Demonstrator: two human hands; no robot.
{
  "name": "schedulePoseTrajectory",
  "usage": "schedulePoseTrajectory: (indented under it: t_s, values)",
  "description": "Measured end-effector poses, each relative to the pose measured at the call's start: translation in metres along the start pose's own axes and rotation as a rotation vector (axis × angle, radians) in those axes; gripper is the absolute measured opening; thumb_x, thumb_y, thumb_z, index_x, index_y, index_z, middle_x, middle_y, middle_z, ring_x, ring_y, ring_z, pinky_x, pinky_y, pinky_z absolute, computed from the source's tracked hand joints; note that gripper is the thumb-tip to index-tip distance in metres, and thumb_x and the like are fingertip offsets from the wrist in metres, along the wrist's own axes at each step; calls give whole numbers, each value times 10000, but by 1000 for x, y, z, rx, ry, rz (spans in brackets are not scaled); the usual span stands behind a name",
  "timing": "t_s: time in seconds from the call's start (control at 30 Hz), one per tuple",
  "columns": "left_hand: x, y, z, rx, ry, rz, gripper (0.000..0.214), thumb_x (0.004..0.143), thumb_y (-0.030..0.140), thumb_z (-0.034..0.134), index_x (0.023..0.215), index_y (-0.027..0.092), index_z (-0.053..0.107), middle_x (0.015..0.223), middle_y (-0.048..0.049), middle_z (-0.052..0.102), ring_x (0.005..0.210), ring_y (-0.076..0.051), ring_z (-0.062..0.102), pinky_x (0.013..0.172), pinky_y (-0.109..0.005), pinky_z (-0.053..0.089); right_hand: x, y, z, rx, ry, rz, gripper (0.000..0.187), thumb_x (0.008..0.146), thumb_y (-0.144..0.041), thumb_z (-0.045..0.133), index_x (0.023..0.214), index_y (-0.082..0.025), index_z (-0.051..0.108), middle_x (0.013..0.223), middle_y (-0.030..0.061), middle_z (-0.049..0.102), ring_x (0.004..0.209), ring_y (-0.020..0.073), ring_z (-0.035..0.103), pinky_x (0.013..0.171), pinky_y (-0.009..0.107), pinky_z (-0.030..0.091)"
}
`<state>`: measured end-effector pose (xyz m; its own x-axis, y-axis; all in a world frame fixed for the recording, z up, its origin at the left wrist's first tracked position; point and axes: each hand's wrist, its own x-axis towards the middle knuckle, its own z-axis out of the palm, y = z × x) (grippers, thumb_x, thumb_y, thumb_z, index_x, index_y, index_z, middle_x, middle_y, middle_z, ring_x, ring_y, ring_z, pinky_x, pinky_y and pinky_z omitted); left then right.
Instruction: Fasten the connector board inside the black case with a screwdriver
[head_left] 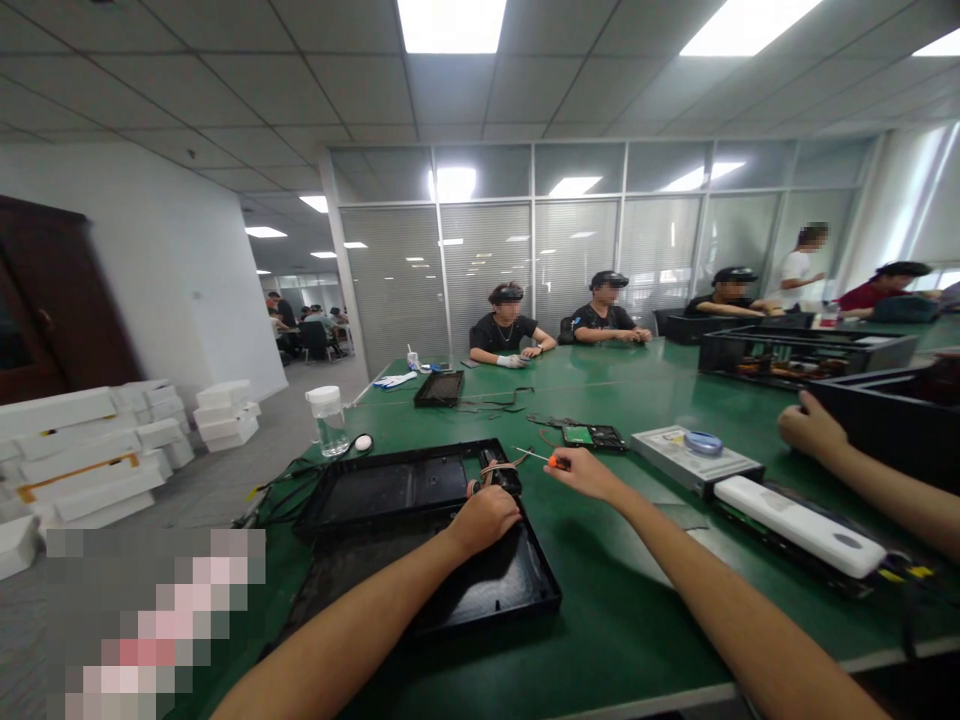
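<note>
My right hand [589, 473] is closed round the orange-and-black handle of a screwdriver [534, 456], whose thin metal shaft points left over the table. My left hand [486, 520] is curled closed above the opened black plastic casing [536, 570]. What its fingers grip, if anything, is hidden behind the hand. Just beyond those fingers is a small dark part with a bundle of wires [498, 474]. The casing's other black half [405, 487] lies behind, touching or overlapping the nearer one.
To the right lie a green circuit board [592, 436], a silver metal box [694, 455] with a roll of tape [703, 442] on it, and a long white device [799, 525]. A co-worker's hand [814, 430] is beside a black case. A plastic jug [328, 420] stands at left.
</note>
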<state>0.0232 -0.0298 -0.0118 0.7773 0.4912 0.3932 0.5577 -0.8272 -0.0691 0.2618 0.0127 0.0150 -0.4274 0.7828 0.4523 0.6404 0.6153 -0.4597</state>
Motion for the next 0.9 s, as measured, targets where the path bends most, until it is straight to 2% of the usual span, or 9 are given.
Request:
schedulePoseTrajectory:
  t_s: [0.1,0.2,0.37,0.5,0.6,0.77,0.9]
  values:
    - [-1,0,-4,-13,-13,34,179,863,212,440,834,150,605,862,-37,622,847,-147,527,826,-265,372,0,2,-1,140,-70,-15,136,713,-270,521,783,-154,531,663,-12,523,600,113,461,565,222,356]
    - [-2,0,-4,-31,-2,-1,168,857,213,447,841,153,603,870,-38,621,848,-148,532,825,-269,374,0,4,-1,207,-79,-7,155,679,-174,500,831,-153,523,718,-5,533,649,120,479,605,229,374]
    - [-2,1,-1,12,-2,-17,190,863,213,428,820,132,595,844,-60,612,830,-163,532,808,-283,385,1,3,-2,230,-100,-10,135,679,-164,494,813,-160,511,732,0,529,683,134,488,637,248,378]
    - [-3,1,0,23,-5,-19,202,868,169,399,840,130,595,877,-64,605,847,-160,527,822,-281,381,0,3,-3,292,-117,-47,199,676,-140,465,872,-172,459,776,-2,500,723,134,474,665,252,374]
    - [-2,-1,-1,4,-34,-25,195,866,163,408,847,133,600,882,-57,609,861,-156,527,827,-274,379,1,8,-1,303,-70,-16,288,649,-113,445,925,-182,400,803,-6,467,711,122,447,645,242,371]
    - [-1,-3,-4,1,-89,57,229,882,195,394,828,146,610,876,-39,616,868,-153,519,840,-263,364,5,13,-9,286,55,41,304,640,-147,496,926,-184,398,793,-7,459,682,113,442,625,233,377]
    - [-3,-1,-4,42,-67,95,258,891,188,362,821,151,608,894,-53,602,886,-153,506,844,-253,361,6,5,-23,396,42,112,232,739,-344,487,897,-174,485,647,-14,500,527,107,447,486,220,355]
